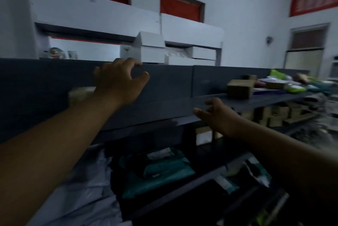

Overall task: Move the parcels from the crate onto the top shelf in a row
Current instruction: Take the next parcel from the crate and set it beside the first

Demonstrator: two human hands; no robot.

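The view is dark and blurred. My left hand (120, 79) is raised in front of the dark grey back panel of the top shelf (164, 112), fingers curled but apart, with nothing in them. A pale parcel (80, 94) stands on the shelf just left of that wrist, partly hidden by it. My right hand (217, 116) hovers lower, at the shelf's front edge, fingers loosely spread and holding nothing. A brown cardboard parcel (239, 88) stands on the same shelf to the right. No crate can be made out.
Several mixed parcels and green bags (285, 83) lie further right on the top shelf. Lower shelves hold teal mailer bags (164, 169), white bags (87, 189) and small boxes (278, 114). White boxes (150, 50) stand behind the shelf's back panel.
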